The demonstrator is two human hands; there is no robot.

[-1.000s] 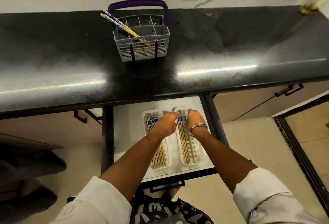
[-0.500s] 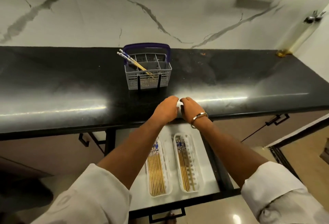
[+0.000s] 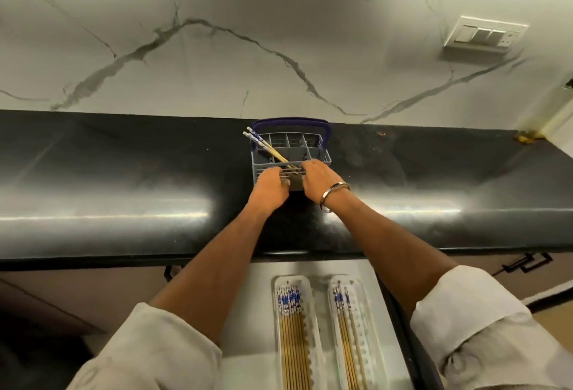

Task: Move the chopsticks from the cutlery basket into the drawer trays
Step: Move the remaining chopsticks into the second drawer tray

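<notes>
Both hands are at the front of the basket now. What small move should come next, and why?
Probably the right hand should lift and pinch the two chopsticks leaning in the cutlery basket. They are the last pair there, and the right tray holds fewer sticks.

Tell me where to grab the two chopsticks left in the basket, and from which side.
Pinch the chopsticks at their patterned blue-and-white tops, coming from above on the left. They lean up and left out of the cutlery basket, so those ends stand free of the rim; the tips sit low among the dividers.
</notes>
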